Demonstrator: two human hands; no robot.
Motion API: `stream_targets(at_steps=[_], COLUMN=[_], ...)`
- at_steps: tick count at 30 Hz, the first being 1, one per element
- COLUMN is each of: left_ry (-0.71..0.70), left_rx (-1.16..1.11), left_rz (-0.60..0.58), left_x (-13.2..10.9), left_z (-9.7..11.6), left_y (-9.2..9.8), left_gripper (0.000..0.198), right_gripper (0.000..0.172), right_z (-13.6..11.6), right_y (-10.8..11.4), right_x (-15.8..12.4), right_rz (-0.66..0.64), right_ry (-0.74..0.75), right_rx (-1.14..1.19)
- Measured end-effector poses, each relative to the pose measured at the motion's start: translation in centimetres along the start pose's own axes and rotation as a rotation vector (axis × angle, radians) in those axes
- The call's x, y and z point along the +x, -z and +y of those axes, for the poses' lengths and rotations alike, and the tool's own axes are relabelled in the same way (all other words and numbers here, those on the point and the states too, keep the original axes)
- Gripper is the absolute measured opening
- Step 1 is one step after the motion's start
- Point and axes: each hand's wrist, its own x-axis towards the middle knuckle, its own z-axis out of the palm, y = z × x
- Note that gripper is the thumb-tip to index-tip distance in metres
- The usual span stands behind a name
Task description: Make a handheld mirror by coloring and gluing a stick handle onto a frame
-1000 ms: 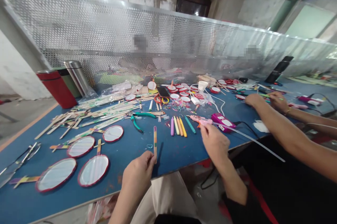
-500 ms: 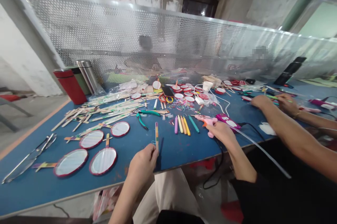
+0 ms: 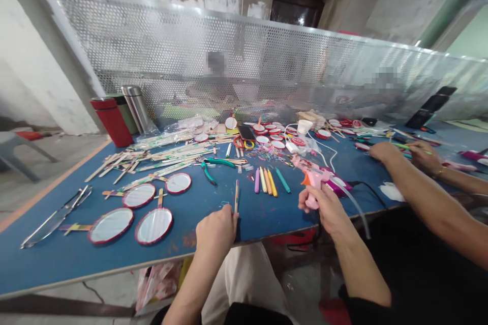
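Head view: the left hand pinches a striped craft stick between thumb and fingertips, holding it nearly upright over the front edge of the blue worktable. The right hand is closed around the grip of a pink hot glue gun, lifted just above the table's edge, and a clear glue stick runs from the gun toward the lower right.

Between and beyond the hands lie a row of coloured sticks and green-handled pliers. To the left of the left hand are four round hand mirrors with red rims and striped stick handles. Loose craft sticks are spread farther back, beside small rubber bands and a cluster of red-rimmed discs.

On the right, a co-worker's hands are apart from the person's own, with a thin green stick in the fingers. A red flask and a steel thermos stand at the far corner, before a perforated metal panel.
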Motion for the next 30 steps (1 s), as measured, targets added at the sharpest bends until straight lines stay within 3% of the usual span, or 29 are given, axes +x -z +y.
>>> stream_targets(at_steps=[5, 8, 10, 13, 15, 20, 22, 25, 28, 30], left_ry=[0.04, -0.015, -0.157, -0.367, -0.491, -0.571, -0.568, -0.54, -0.521, -0.506], left_rx=[0.005, -0.064, -0.217, -0.41, -0.413, -0.264, -0.242, -0.205, -0.111, -0.045], left_rz=[0.052, 0.134, 0.213, 0.451, 0.503, 0.599, 0.583, 0.46, 0.398, 0.395], left_x=[-0.1, -0.6, -1.0, -1.3, -1.4, -1.5, -1.7, -2.2, -2.7, -2.8], left_z=[0.3, -0.9, -2.3, -4.1, -4.5, -3.9, -3.7, -3.6, -3.4, -3.1], left_y=[-0.5, -1.7, -2.7, -4.3, -5.1, -6.1, -5.8, -4.9, -4.3, -4.4], left_gripper=[0.023, 0.017, 0.012, 0.013, 0.017, 0.026, 0.025, 0.022, 0.037, 0.036], right_gripper=[0.022, 0.023, 0.027, 0.033, 0.037, 0.045, 0.046, 0.048, 0.046, 0.044], right_z=[-0.6, -0.5, -0.4, -0.3, -0.4, -0.7, -0.6, -0.5, -0.7, -0.9], right_y=[-1.4, -2.3, -2.8, -3.4, -3.7, -4.3, -4.5, -4.8, -5.0, -5.2], right_x=[-2.8, -4.1, -4.7, -5.4, -5.8, -6.2, -6.0, -5.5, -5.3, -5.4], right_rz=[-0.126, -0.163, -0.196, -0.273, -0.286, -0.232, -0.225, -0.241, -0.252, -0.241], right_ry=[-0.039, -0.095, -0.115, -0.089, -0.074, -0.07, -0.042, -0.072, -0.145, -0.133], right_rx=[0.195, 0.173, 0.154, 0.084, 0.033, -0.031, -0.079, -0.102, -0.068, -0.093])
